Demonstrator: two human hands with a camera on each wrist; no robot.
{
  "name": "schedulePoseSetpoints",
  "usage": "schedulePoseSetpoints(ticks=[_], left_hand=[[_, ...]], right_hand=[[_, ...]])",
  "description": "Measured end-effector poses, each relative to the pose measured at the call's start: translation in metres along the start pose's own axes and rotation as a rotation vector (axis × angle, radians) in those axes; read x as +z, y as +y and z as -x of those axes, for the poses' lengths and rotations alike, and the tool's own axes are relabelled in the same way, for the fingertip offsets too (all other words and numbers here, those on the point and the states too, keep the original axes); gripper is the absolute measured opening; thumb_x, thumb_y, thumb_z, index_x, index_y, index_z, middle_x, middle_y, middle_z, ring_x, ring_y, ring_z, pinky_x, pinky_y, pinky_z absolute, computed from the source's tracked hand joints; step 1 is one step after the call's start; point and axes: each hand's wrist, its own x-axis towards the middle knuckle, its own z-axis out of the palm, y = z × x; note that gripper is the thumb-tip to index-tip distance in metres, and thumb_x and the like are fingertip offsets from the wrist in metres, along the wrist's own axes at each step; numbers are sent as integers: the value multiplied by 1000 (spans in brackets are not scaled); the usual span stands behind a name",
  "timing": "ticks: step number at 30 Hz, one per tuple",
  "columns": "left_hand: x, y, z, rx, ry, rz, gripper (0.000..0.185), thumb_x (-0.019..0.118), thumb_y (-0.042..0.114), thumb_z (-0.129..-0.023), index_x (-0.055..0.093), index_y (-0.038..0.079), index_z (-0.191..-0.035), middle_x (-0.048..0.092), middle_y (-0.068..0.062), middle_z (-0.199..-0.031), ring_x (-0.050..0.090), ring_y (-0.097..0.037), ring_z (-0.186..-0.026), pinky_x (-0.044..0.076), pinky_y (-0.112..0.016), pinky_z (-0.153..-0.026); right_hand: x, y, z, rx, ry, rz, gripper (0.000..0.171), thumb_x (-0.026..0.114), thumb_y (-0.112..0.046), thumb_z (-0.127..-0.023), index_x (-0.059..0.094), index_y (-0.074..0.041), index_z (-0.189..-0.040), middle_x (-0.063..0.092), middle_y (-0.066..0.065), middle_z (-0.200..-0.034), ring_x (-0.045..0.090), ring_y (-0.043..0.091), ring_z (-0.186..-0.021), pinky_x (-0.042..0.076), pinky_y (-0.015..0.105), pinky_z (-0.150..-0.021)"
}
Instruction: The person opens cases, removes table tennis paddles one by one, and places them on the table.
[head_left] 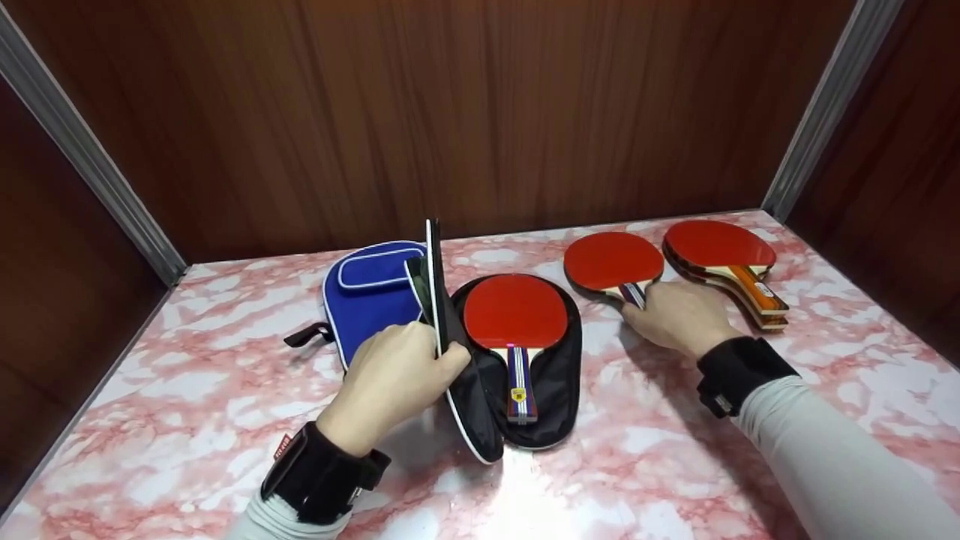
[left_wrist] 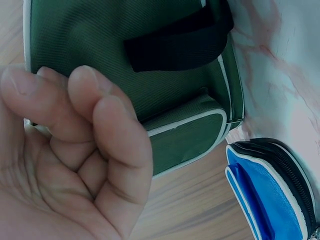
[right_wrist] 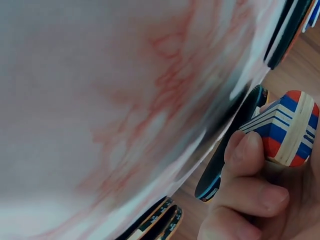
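Black open case [head_left: 559, 390] at frame centre holds one paddle [head_left: 515, 315]; left hand [head_left: 394, 382] pinches its raised flap [head_left: 437, 300], right hand [head_left: 679, 315] grips another paddle's handle [head_left: 634, 294].

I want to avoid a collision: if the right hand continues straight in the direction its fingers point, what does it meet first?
Probably the red paddle whose handle the right hand already grips: its blade lies directly ahead of the fingers. Beyond that comes only the wooden back wall.
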Motion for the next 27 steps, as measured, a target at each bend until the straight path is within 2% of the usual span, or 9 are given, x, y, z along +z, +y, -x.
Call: schedulePoseSetpoints(ticks=[4, 11, 19, 23, 25, 27], left_hand=[[0, 0, 0, -2, 1, 3, 46, 62, 31, -95, 50, 18, -53, 40, 7, -54, 52, -24, -53, 36, -40, -53], [1, -1, 0, -6, 1, -12, 46, 62, 31, -95, 50, 17, -54, 44, 5, -53, 53, -24, -53, 35, -40, -53], [2, 0, 0, 2, 7, -9, 46, 61, 30, -95, 49, 17, -53, 42, 6, -53, 53, -24, -53, 35, -40, -53], [1, 1, 0, -1, 1, -3, 45, 61, 29, -95, 49, 18, -53, 44, 5, -53, 53, -24, -53, 36, -40, -53], [1, 0, 0, -3, 0, -2, 45, 61, 30, -95, 49, 18, -53, 45, 5, -53, 53, -24, -54, 35, -40, -53], [1, 0, 0, -5, -1, -2, 45, 61, 30, -95, 49, 18, -53, 45, 5, -53, 53, -24, -54, 35, -40, -53]], right_hand=[[2, 1, 0, 2, -12, -9, 43, 55, -43, -105, 65, -2, -96, 59, 13, -80, 61, 37, -79, 48, 52, -73], [10, 1, 0, -2, -13, 6, 43, 53, -42, -105, 65, -7, -84, 60, 11, -74, 61, 36, -74, 49, 51, -68], [11, 0, 1, 8, -49, -2, 45, 54, -43, -105, 66, -9, -78, 58, 8, -70, 60, 33, -70, 45, 48, -66], [5, -5, 3, 32, -83, 37, 55, 55, -52, -107, 68, -12, -70, 59, 6, -67, 61, 31, -69, 45, 47, -66], [1, -10, 7, 36, -43, 82, 62, 57, -58, -107, 67, -13, -66, 60, 7, -66, 63, 34, -70, 47, 49, -66], [-3, -20, 14, 17, 78, 122, 66, 61, -62, -107, 68, -11, -65, 61, 10, -66, 66, 39, -71, 50, 54, -65]])
